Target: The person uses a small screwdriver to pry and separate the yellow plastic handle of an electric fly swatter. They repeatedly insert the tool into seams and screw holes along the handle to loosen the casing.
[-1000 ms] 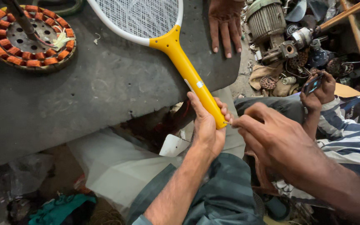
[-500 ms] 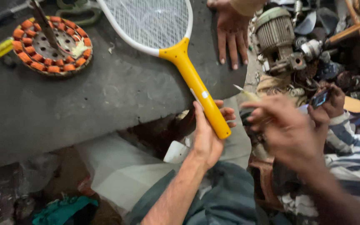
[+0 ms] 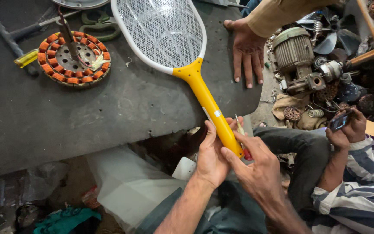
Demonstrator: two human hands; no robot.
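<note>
Yellow-handled plastic swatter racket, one only, lay across the dark worktop. Since half a second before, the right hand had moved in beside the left hand; both hands clamped its handle end.

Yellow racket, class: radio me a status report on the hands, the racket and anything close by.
Left hand grips racket handle end. Right hand at handle tip, small tool alongside. Another person's hand flat on table beside handle.
</note>
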